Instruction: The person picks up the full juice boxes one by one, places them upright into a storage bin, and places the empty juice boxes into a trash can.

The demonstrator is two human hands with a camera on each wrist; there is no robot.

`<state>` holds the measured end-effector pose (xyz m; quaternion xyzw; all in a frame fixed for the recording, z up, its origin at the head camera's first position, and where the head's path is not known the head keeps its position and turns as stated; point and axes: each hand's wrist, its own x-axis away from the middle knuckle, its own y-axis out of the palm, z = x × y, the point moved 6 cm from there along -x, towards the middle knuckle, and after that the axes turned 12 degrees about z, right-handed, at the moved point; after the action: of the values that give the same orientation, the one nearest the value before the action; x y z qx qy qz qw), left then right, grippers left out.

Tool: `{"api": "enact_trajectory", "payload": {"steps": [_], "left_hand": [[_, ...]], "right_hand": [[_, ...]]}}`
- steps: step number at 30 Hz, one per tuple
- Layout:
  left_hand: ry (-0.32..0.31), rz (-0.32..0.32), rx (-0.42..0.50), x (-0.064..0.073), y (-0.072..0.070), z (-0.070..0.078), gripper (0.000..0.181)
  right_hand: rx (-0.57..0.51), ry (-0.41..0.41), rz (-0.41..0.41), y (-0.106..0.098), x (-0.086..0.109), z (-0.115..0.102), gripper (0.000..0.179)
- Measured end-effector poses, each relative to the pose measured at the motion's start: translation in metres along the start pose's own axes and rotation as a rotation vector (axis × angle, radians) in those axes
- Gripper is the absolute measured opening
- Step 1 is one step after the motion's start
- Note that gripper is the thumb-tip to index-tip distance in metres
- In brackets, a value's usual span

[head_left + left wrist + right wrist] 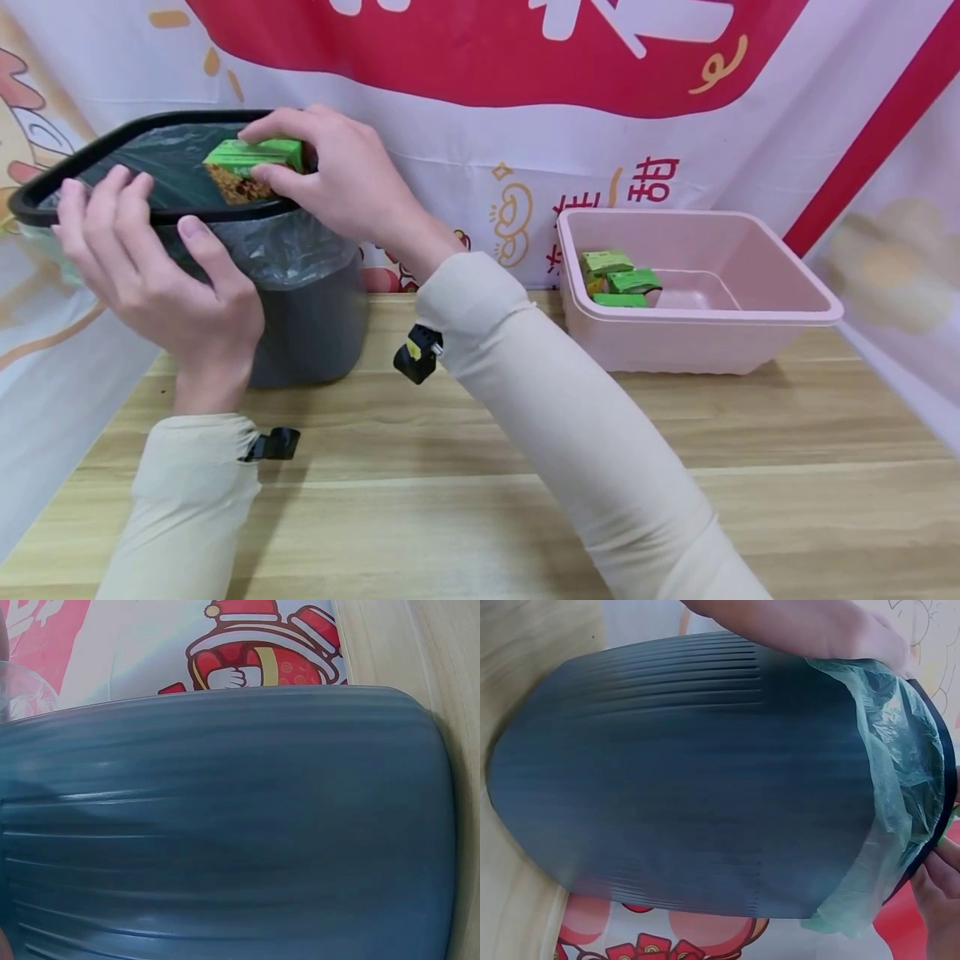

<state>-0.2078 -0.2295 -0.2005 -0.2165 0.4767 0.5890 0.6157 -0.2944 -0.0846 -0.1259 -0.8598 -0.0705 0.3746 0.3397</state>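
At the left stands a dark grey trash bin (311, 325) with a black rim and a clear greenish liner (300, 250) folded over it. My right hand (352, 171) pinches a small green box (255, 158) with a brown food picture on its front, between thumb and fingers. The box is over the bin's mouth, beside the front right part of the rim. My left hand (161, 275) rests against the bin's near side, fingers extended up to the rim. In the right wrist view, the left hand (802, 626) lies along the bin's side (675, 780).
A pink plastic basin (690, 342) stands on the wooden table (480, 517) at the right. Several small green packets (630, 281) lie in its left end. A printed cloth (450, 142) hangs behind the bin and basin.
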Motion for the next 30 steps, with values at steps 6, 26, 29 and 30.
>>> {"api": "enact_trajectory", "payload": {"steps": [6, 26, 29, 30], "left_hand": [[0.002, 0.000, 0.003, -0.0004, 0.0002, 0.0008, 0.044], [0.007, -0.015, -0.009, 0.0003, 0.0022, -0.0019, 0.045], [0.006, -0.010, -0.005, 0.0003, 0.0019, -0.0008, 0.044], [0.005, -0.008, -0.003, 0.0002, 0.0017, -0.0005, 0.044]], "right_hand": [[0.019, 0.015, -0.037, 0.0000, -0.0027, -0.0008, 0.045], [0.036, 0.002, -0.048, -0.0006, -0.0027, -0.0001, 0.044], [0.016, -0.010, -0.049, -0.0001, -0.0026, -0.0005, 0.043], [0.009, -0.015, -0.048, 0.0001, -0.0024, -0.0007, 0.043]]}}
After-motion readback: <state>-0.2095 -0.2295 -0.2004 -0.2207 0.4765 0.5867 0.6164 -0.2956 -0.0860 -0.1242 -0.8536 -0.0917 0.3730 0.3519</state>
